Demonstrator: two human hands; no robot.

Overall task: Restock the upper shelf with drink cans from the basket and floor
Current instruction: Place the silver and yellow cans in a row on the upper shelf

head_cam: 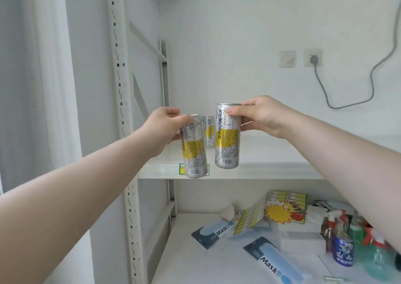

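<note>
left hand (165, 127) has its fingers and thumb curled round the top of a slim silver-and-yellow can, the left can (194, 151). it hangs nearly upright, bottom tipped a little to the right, and its base sits in front of the front lip of the upper shelf (271, 171), over the green price tag (181, 168), so not on the board yet. right hand (260, 115) pinches the rim end of the right can (227, 136), thumb on the near side, fingers behind; that can is upright, higher, base about level with the shelf's front edge. can't tell if it touches the board. both long axes are vertical, ready to stand. a third can (208, 132) already stands further back, showing in the gap between the two held ones. my read: the right can is nearer to being set down; the left one needs to lift over the lip and go forward. open room: bare board runs wide to the right of the right can, less on the left, where the slotted post (121, 88) and side brace close it in. risk is knocking the third can on the push in. below, the lower shelf (195, 260) holds mask packs (213, 232) and a blue can (342, 251). basket and floor are out of view.
</note>
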